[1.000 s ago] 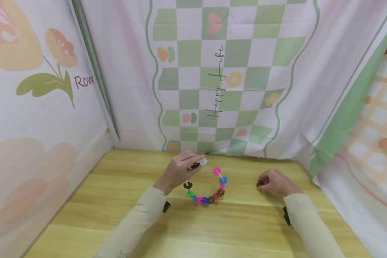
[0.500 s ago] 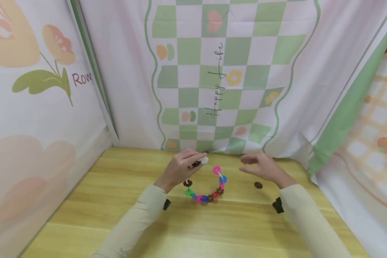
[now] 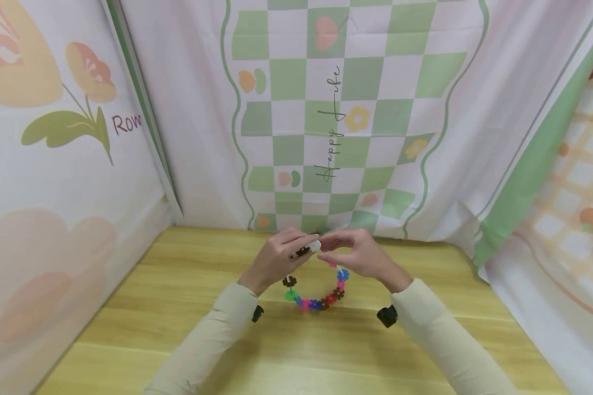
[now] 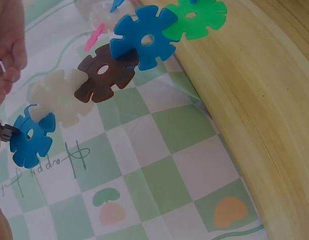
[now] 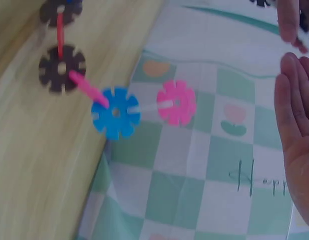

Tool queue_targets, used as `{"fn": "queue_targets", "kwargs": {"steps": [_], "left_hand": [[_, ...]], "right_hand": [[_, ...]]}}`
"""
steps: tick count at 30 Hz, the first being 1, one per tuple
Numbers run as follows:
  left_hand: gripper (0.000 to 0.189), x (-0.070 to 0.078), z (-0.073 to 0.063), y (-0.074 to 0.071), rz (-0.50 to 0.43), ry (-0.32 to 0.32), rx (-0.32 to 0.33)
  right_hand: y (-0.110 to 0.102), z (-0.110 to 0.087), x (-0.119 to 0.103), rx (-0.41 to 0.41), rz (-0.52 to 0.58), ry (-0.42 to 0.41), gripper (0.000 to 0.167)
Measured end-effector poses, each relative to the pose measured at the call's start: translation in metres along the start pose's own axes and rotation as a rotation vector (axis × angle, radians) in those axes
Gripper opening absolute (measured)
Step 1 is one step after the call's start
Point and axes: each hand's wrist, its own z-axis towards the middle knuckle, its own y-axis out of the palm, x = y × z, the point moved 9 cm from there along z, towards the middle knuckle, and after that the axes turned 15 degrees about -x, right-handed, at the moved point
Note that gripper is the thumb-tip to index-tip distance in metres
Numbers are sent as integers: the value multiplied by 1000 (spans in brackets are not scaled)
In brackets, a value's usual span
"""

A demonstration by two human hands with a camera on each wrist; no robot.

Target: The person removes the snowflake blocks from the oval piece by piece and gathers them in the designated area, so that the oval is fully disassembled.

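In the head view my left hand (image 3: 275,258) pinches one end of a chain of slotted, flower-shaped plastic discs. A white disc (image 3: 315,246) shows at its fingertips. From there the chain curves round in a loop through a green disc (image 3: 291,295) and a red disc (image 3: 330,299). My right hand (image 3: 358,255) is close by, thumb and fingers apart beside the white disc. The chain's other end, a pink disc (image 5: 176,102) joined to a blue disc (image 5: 116,113), shows in the right wrist view. A blue disc (image 4: 32,137) hangs near the fingers in the left wrist view.
The wooden table (image 3: 326,351) lies under both arms. A green-and-white checked curtain (image 3: 326,137) hangs along its far edge, with patterned cloth (image 3: 69,192) on the left side.
My right hand set down a brown disc on the table, then moved left to my left hand. That disc is now out of sight at the right forearm. My left hand barely moved.
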Motion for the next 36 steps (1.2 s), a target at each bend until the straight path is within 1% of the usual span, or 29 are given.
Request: {"fn": "queue_targets", "kwargs": {"steps": [3, 7, 11, 13, 15, 17, 19, 21, 24, 26, 27, 29, 32, 34, 36], "left_hand": [[39, 0, -1, 1, -3, -10, -9], [38, 0, -2, 2, -6, -25, -24], [39, -1, -4, 4, -18, -36, -30], [42, -4, -6, 5, -57, -54, -38], [45, -10, -9, 6, -140, -87, -45], [47, -18, -15, 9, -264, -143, -58], [46, -28, -22, 15, -415, -211, -71], [42, -37, -29, 23, -586, -296, -90], [36, -45, -40, 37, -836, -409, -104], [31, -47, -44, 45, -973, -466, -94], [30, -48, -45, 48, -1019, -484, -87], [28, -49, -47, 52, -1076, -511, -76], [27, -49, -47, 54, -1088, -538, -71], [27, -49, -47, 54, -1084, -551, -71], [26, -49, -47, 54, -1075, -560, -74]], "right_hand": [[2, 2, -5, 48, -15, -37, 20], [2, 3, -5, 100, -18, -32, 12], [4, 4, -4, 104, -14, -31, 9], [4, 4, -4, 98, -11, -37, 8], [4, 4, -4, 95, -10, -36, 8], [2, 3, -4, 97, -10, -33, 7], [0, 1, -4, 100, -7, -21, 6], [-1, 0, -4, 102, -3, -11, 6], [-2, -1, -3, 96, 11, 1, 6], [-2, -2, -3, 91, 19, 3, 6], [-2, -2, -3, 89, 22, 3, 7], [-1, -2, -4, 86, 27, 0, 7], [-2, -4, -5, 94, 8, -11, 11], [-3, -5, -9, 109, -59, -40, 18], [-4, -6, -16, 123, -172, -101, 28]]}}
